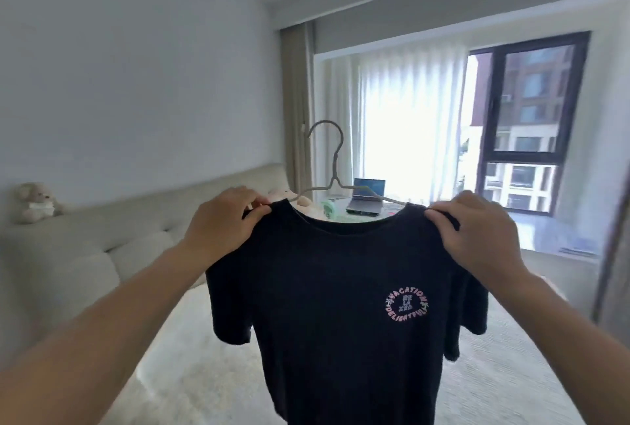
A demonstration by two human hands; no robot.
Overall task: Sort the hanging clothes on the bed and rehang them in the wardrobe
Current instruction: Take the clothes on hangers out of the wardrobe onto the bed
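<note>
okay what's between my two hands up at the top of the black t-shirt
In the head view, the t-shirt's neckline spans from left hand to right hand, with the grey hanger rising above it.

Both forearms were bare to the frame edge, no sleeves, watch or rings seen. Left hand (221, 220) and right hand (477, 230) were ungloved.
</note>
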